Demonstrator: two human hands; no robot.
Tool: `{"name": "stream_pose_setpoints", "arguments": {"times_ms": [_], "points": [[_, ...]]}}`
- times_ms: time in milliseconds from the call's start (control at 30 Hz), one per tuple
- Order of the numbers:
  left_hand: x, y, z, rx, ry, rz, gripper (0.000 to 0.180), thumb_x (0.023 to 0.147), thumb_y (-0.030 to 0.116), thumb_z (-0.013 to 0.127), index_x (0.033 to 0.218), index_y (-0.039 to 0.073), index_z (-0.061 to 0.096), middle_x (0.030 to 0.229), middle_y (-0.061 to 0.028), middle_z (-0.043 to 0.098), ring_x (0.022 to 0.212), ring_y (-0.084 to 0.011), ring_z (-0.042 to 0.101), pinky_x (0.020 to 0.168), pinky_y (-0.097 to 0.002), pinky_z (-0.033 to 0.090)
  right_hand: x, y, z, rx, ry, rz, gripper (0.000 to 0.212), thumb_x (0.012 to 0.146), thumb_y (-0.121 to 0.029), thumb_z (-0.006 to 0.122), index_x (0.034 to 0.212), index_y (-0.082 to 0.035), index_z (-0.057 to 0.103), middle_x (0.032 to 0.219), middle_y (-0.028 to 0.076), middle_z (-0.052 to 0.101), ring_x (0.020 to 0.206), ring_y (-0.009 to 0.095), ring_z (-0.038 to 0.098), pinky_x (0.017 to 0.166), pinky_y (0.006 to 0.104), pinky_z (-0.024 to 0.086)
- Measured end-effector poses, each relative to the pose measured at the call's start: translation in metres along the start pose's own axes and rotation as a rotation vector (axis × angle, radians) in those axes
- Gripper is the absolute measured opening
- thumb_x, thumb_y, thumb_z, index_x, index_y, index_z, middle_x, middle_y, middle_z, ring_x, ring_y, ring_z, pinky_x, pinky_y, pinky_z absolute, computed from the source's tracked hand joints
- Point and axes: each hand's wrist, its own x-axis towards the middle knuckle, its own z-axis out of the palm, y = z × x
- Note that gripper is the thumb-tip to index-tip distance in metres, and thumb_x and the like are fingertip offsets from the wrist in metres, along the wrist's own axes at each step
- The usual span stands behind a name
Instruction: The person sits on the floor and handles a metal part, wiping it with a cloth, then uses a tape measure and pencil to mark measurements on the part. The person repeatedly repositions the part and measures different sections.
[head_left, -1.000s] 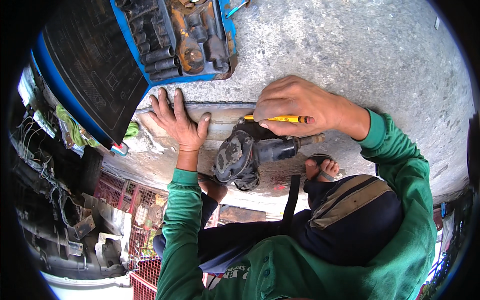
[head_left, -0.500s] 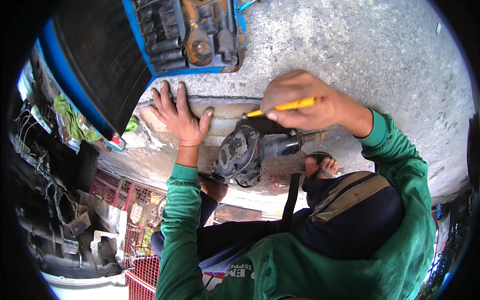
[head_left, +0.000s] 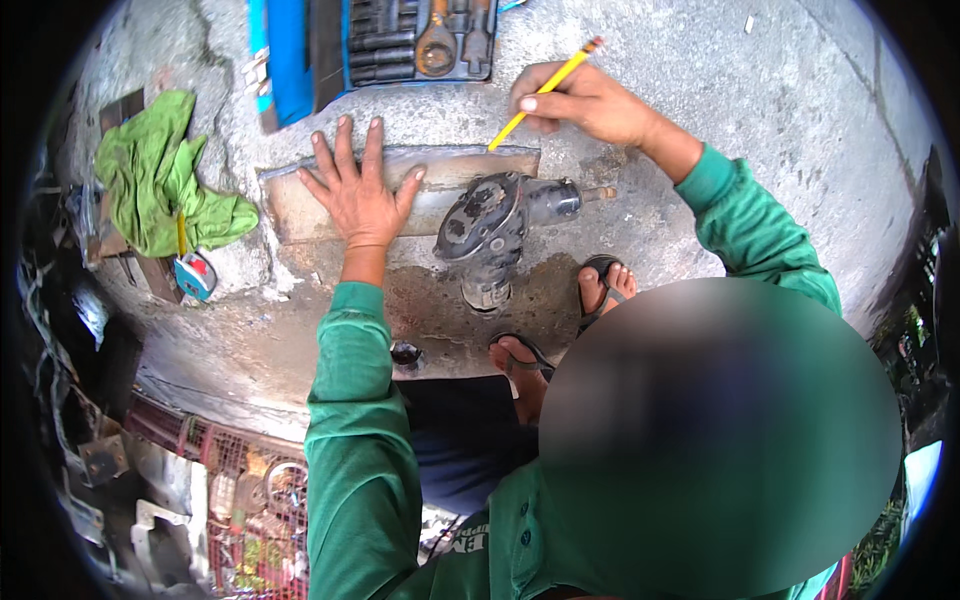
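My left hand (head_left: pixel 362 195) lies flat with fingers spread on a thin brownish-grey sheet (head_left: pixel 290 212) on the concrete. A yellow pencil (head_left: pixel 540 98) is pinched in my right hand (head_left: pixel 585 103), its tip at the sheet's far edge, right of my left hand. Between my hands, on the near side, a black, worn metal gear housing (head_left: pixel 480 215) partly covers the sheet. One short tube on it points right and ends in a rusty shaft (head_left: pixel 600 193); another points toward me.
A blue socket set case (head_left: pixel 420 80) lies open beyond the sheet. To the left are a green cloth (head_left: pixel 150 180) and a small tape measure (head_left: pixel 196 276). My sandalled feet are close to the housing. Red mesh (head_left: pixel 250 520) and scrap metal stand at lower left. A blurred oval hides the lower right.
The view has shifted, showing more ground on the left. My right hand has moved the pencil away from the housing to the sheet's far edge. My left hand stays on the sheet.
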Motion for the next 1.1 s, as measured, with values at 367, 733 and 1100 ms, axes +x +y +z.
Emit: {"name": "stream_pose_setpoints", "arguments": {"times_ms": [367, 733, 1100], "points": [[0.000, 0.003, 0.002, 0.026, -0.023, -0.044, 0.084, 0.087, 0.075, 0.059, 0.158, 0.037, 0.039, 0.170, -0.0042, 0.022, 0.158, -0.0421, 0.008, 0.120, -0.0752, -0.001, -0.108, -0.129, -0.035, -0.838, 0.081, -0.135, 0.035, 0.102, -0.026, 0.066, 0.126, -0.002, 0.071, 0.110, 0.014, 0.074, 0.095, 0.025, 0.069, 0.085, 0.0374, 0.056], [0.000, 0.003, 0.003, 0.060, -0.022, -0.055, 0.085, 0.085, 0.073, 0.062, 0.158, 0.037, 0.040, 0.170, -0.0027, 0.024, 0.159, -0.0399, 0.008, 0.121, -0.0740, 0.000, -0.054, -0.071, -0.055, -0.603, -0.076, -0.322, 0.022, 0.090, -0.014, 0.066, 0.107, -0.001, 0.066, 0.087, 0.015, 0.070, 0.077, 0.028, 0.068, 0.072, 0.0403, 0.054], [-0.006, 0.030, -0.036, 0.187, -0.123, -0.185, 0.085, 0.089, 0.064, 0.065, 0.161, 0.029, 0.037, 0.171, -0.0130, 0.021, 0.157, -0.0437, 0.014, 0.122, -0.0675, 0.016, -0.021, 0.030, -0.042, -0.095, -0.220, -0.565, 0.022, 0.085, -0.021, 0.065, 0.100, -0.005, 0.066, 0.082, 0.015, 0.066, 0.078, 0.038, 0.068, 0.069, 0.0489, 0.053]]}}
